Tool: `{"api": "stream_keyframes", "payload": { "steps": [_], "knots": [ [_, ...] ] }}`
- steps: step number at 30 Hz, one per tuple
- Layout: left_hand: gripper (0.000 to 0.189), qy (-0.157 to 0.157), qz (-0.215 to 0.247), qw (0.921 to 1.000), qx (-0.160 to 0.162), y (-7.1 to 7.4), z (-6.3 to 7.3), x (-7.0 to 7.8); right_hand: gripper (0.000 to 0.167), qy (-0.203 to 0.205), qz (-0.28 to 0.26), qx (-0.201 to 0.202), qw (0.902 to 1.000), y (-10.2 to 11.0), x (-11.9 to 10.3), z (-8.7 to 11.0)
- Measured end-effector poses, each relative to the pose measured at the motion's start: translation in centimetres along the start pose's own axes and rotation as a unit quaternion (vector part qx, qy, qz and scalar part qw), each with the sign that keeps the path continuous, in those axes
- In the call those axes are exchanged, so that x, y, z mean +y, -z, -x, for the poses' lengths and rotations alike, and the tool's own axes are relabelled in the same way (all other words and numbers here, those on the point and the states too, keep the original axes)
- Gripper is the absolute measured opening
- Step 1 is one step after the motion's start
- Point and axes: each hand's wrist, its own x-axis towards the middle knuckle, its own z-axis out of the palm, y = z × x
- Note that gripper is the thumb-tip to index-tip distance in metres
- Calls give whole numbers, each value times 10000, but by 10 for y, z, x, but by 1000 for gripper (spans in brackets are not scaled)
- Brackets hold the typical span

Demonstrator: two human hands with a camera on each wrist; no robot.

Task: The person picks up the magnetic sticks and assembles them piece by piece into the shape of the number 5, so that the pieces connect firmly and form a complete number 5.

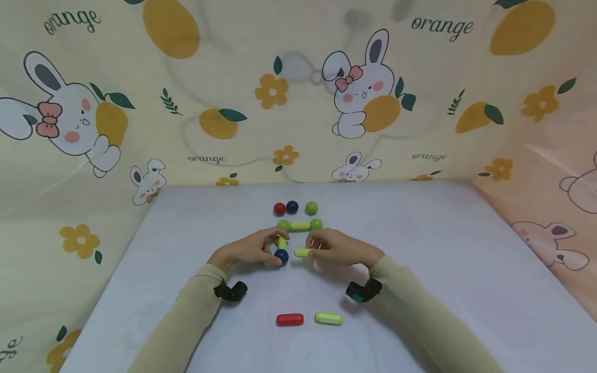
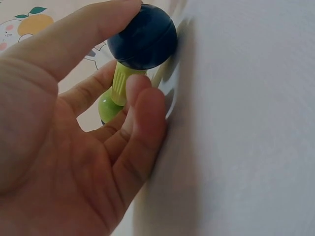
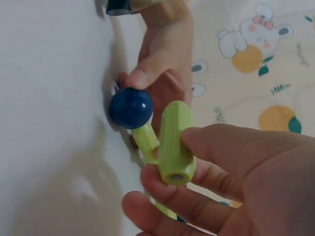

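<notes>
A frame of balls and rods lies on the table: a yellow-green rod joins a left green ball and a right green ball. From the left one, another yellow-green rod runs toward the near side, ending at a dark blue ball. My left hand holds this side, thumb on the blue ball and fingers around the rod. My right hand pinches a loose yellow-green rod between thumb and fingers, apart from the blue ball. A metal disc shows in its end.
Behind the frame sit a red ball, a dark blue ball and a green ball. Nearer, between the forearms, lie a red rod and a yellow-green rod. A printed cloth stands behind the white table.
</notes>
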Motion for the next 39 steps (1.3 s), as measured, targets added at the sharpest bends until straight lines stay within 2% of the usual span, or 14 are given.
{"api": "stream_keyframes", "payload": {
  "steps": [6, 12, 22, 29, 39],
  "knots": [
    [60, 30, 16, 10000, -36, -1, -2, -1, 16, -93, -517, -17, 9986, -9, 15, -12],
    [60, 122, 10, 9999, -7, 0, 1, 2, 16, -119, -777, 11, 9969, -16, 24, -16],
    [59, 81, 2, 10000, -2, 0, 1, 2, 12, -346, -659, 238, 9969, -23, 21, -18],
    [59, 71, 10, 10000, -13, 0, 0, -1, 14, -321, -737, 399, 9960, -27, 21, -20],
    [59, 27, 66, 10000, -17, 0, -1, -1, 14, -296, -829, 359, 9955, -26, 23, -21]
  ]
}}
